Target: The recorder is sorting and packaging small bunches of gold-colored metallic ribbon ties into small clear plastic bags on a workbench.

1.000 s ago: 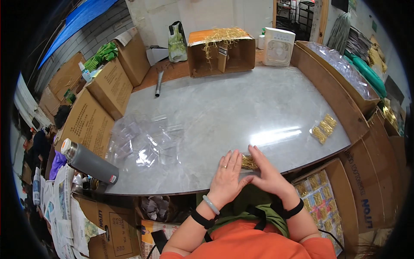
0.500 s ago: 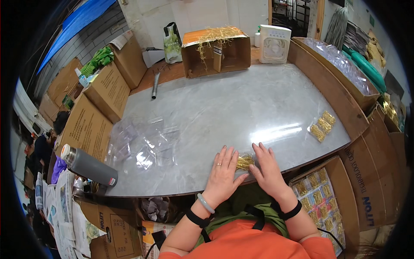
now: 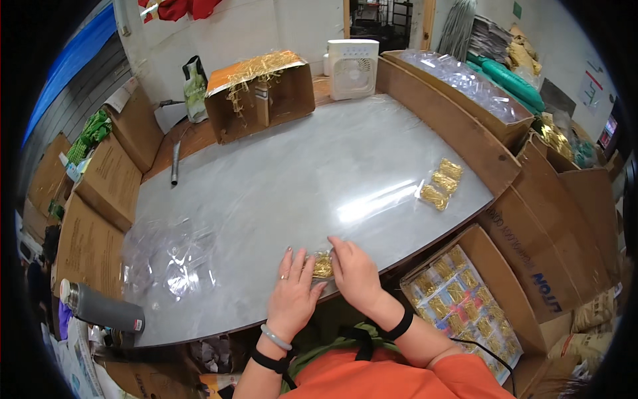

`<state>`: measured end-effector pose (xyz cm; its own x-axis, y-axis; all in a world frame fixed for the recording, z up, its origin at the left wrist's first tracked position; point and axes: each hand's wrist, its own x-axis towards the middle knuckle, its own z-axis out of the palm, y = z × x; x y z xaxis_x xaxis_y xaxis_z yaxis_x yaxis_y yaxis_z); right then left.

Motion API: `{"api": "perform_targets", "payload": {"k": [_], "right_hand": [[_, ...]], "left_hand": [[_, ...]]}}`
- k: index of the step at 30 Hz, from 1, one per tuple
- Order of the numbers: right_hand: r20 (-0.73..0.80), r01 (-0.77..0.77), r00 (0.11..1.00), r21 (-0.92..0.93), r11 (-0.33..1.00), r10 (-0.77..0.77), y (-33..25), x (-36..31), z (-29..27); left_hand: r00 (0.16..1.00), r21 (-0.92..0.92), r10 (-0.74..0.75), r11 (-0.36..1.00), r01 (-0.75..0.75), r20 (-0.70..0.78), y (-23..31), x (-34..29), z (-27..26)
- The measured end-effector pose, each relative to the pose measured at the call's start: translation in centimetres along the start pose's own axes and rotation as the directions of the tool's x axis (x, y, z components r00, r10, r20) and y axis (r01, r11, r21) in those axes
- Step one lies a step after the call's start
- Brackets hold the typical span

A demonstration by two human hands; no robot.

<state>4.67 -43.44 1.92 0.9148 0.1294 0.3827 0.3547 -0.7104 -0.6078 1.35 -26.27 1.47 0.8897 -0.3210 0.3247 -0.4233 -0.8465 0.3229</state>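
A small clear packet of gold strands [image 3: 323,265] lies on the grey tabletop close to its front edge, between my two hands. My left hand [image 3: 292,294] rests at its left side, fingers stretched out over the table and fingertips beside the packet. At the packet's right side is my right hand [image 3: 355,274], its fingers drawn together, with thumb and forefinger closed at the packet's edge. Part of the packet's clear film is hidden by the fingers. Farther right on the table, several similar gold bundles [image 3: 441,185] lie in a row.
Clear plastic bags [image 3: 176,256] are spread at the left, beside a grey bottle [image 3: 100,308] lying tilted. A metal tube [image 3: 175,163], an open carton [image 3: 288,100] and a white fan [image 3: 353,70] stand farther back. Below right, a box holds gold packets [image 3: 458,299].
My view has turned to the right, so the table appears shifted left. My right hand's fingers have drawn together at the packet; my left hand stays beside it.
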Motion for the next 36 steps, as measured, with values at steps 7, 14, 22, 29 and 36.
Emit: {"api": "perform_targets", "payload": {"k": [7,14,22,29,36], "right_hand": [[0.069,-0.157,0.988,0.357,0.921,0.142,2.2,1.5,1.1],[0.110,-0.385,0.919,0.463,0.799,0.379,4.6,0.7,-3.3],[-0.264,-0.424,0.748,0.517,0.744,0.610,15.0,-1.8,-10.8],[-0.343,-0.416,0.727,0.469,0.779,0.595,19.7,0.5,-10.9],[-0.571,-0.177,0.628,0.558,0.811,0.529,23.6,-2.8,-8.1]], "left_hand": [[0.999,-0.059,0.049,0.997,-0.050,-0.014,-0.8,-0.3,0.0],[0.995,-0.257,-0.021,0.966,-0.004,-0.097,-0.9,-1.0,-0.5],[0.994,-0.308,-0.021,0.951,-0.013,-0.106,-1.0,-0.9,0.0],[0.968,-0.341,-0.078,0.940,-0.008,-0.237,-2.1,-2.0,1.1],[0.769,-0.358,-0.287,0.930,0.081,-0.572,-3.0,-11.5,-3.2]]}}
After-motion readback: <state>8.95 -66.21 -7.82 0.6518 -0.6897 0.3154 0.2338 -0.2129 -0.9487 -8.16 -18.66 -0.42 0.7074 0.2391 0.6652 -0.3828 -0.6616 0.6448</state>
